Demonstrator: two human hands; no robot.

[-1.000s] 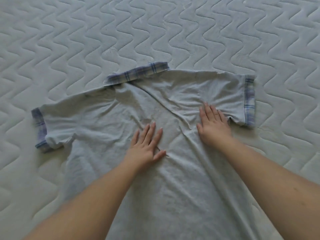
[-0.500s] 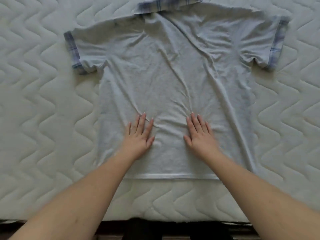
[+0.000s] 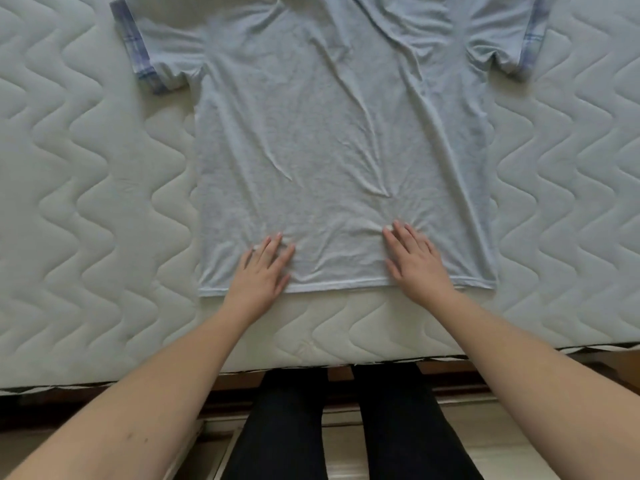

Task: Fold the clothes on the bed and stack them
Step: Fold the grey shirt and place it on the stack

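A pale grey shirt (image 3: 332, 140) lies spread flat on the quilted mattress (image 3: 86, 202), filling the middle of the view from 12 o'clock down toward the centre. Its collar end runs off the top edge at 12 o'clock, and its hem (image 3: 339, 284) lies straight across, just short of the mattress's near edge at 6 o'clock. The short sleeves point out toward 10 and 2 o'clock, each ending in a blue plaid cuff: the left cuff (image 3: 136, 46) at 10 o'clock, the right cuff (image 3: 531, 43) at 2 o'clock. Long creases run down the cloth from 1 o'clock toward the centre, and small ripples gather just beyond the fingertips of both hands.

The left hand (image 3: 261, 271) rests palm down on the shirt at 7 o'clock of the cloth, fingers straight and slightly spread, heel of the palm over the hem. The right hand (image 3: 415, 261) lies the same way at 5 o'clock of the cloth, fingers straight and spread, pressing flat, wrist crossing the hem. Neither hand grasps anything; both are laid flat on the fabric, well apart from each other.

At 6 o'clock, below the mattress edge, the person's dark-trousered legs (image 3: 332, 427) stand against the bed
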